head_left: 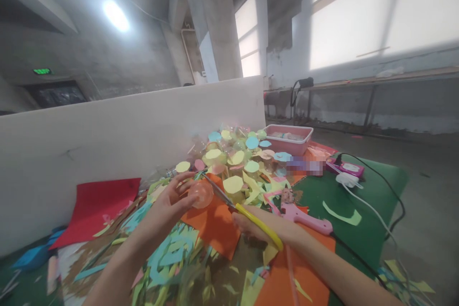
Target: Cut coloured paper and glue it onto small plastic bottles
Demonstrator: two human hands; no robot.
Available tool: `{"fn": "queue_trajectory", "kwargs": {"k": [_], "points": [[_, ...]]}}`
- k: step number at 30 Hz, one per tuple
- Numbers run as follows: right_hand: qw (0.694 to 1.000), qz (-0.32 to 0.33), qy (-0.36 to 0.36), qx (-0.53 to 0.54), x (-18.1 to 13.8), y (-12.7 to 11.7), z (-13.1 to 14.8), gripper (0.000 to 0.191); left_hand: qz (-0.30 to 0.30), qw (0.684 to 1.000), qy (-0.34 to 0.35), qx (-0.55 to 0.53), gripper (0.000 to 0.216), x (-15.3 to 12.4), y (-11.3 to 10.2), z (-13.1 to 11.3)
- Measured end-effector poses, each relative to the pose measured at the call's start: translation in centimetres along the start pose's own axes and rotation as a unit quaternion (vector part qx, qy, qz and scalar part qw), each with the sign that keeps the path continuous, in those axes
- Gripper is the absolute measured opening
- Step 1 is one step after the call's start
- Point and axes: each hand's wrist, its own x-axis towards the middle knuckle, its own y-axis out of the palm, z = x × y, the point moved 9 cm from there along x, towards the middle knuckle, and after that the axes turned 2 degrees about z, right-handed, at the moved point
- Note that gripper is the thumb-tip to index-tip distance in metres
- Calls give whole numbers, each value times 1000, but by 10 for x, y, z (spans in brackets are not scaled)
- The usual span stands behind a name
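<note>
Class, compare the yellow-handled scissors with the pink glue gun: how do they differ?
The scissors are held in the right grip; the glue gun lies among paper scraps.
The scissors have yellow handles and metal blades; the glue gun has a pink handle.
The scissors show no cord; a black cord trails from the glue gun.
Both are handheld tools with brightly coloured handles.

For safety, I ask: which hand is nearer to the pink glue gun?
Right. The right hand, holding scissors, is left of the pink glue gun; the left hand is farther left, at a clear round piece.
</note>
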Motion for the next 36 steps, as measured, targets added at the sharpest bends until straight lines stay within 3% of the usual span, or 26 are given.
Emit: {"fn": "queue_trajectory", "kwargs": {"k": [6,14,27,32,36], "points": [[999,-10,29,18,-1,-2,-2,44,42,999,-4,4,58,-1,4,2],[995,-18,72,60,-2,-3,-13,49,50,999,-2,11,58,2,1,3],[986,-66,119,98,4,-2,-42,51,1,1000,-12,-4,55,-3,-7,-5],[989,-49,102,98,2,-3,-34,48,-2,1000,-5,-11,54,3,-12,-2],[998,-3,53,34,-3,-2,-14,46,4,1000,0,-11,55,6,-16,4]]}}
